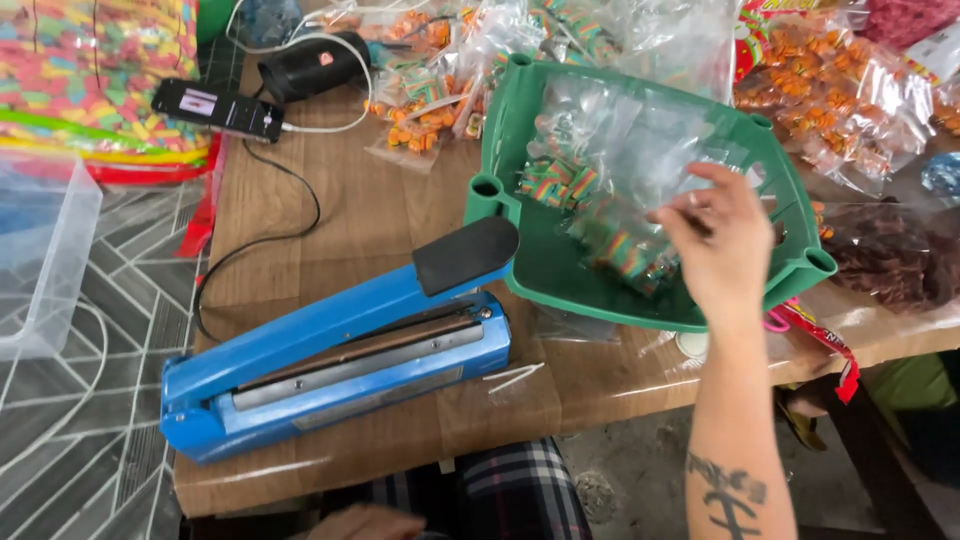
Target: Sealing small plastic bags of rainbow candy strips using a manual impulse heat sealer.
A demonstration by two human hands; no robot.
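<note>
Blue metal heat sealer (340, 360) on wooden desk (340, 200), left of green plastic basket (560, 270). Clear bags of striped candy (620, 250) in basket. Black phone (217, 108) behind sealer.

One blue heat sealer (340, 360), one green tray (530, 270), one black phone (218, 108), one clear plastic bin (40, 260), two hands: right hand (715, 245), left hand (365, 522).

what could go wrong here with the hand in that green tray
The right hand reaches among loose clear bags of rainbow candy in the green plastic tray, which overhangs the wooden table edge; pressing down might tip it. The blue heat sealer sits close by with its arm raised, so a bag may snag it.
</note>
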